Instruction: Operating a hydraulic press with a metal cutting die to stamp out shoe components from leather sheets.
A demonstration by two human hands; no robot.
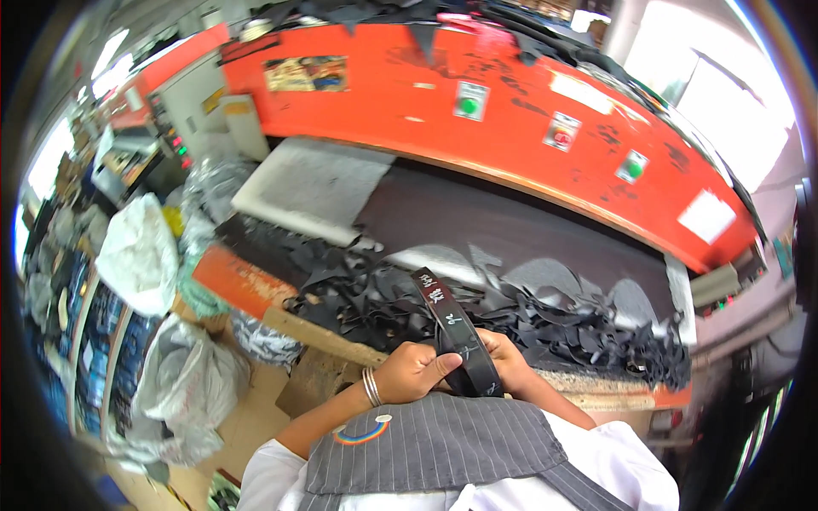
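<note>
- ok, our left hand (409,373) + right hand (509,362) both grip the black marked band (460,332), lower ctr.
- prob. part done: we see gaps in dark sheet (503,213), mid-frame; scraps (588,341) piled below.
- uncut stretch seems left, approx. upper ctr.

Looks glossy but scuffed on the red panel (383,106), smooth and shiny on the black strip (452,330) before it, matt on dark scraps (366,308) below it, plasticky and crinkled on the white bag (141,255) left of it.
</note>
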